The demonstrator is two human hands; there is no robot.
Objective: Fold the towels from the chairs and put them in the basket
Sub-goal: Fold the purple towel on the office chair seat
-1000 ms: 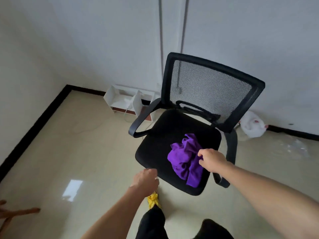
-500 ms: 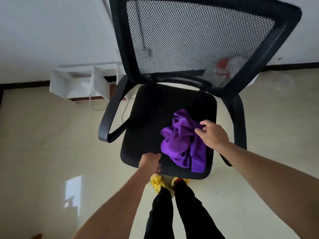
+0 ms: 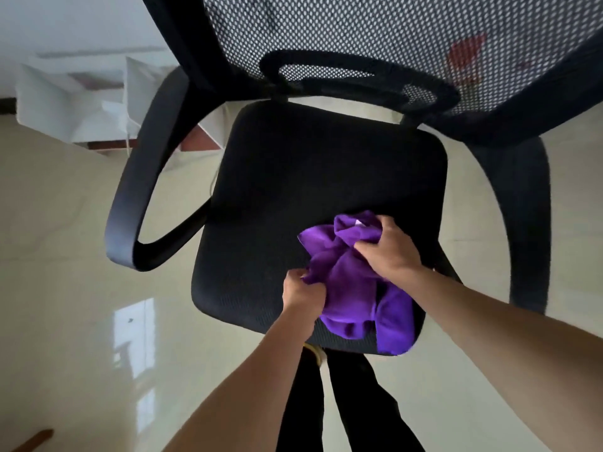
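No readable text; a white tag (image 3: 358, 222) on the towel (image 3: 352, 288) seems illegible.

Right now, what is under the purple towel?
The towel lies crumpled on the black seat. The left hand and the right hand grip it. Anything beneath its folds is hidden.

Left hand (image 3: 301, 293), right hand (image 3: 388, 252) both clench (fingers (image 3: 365, 248) curled).
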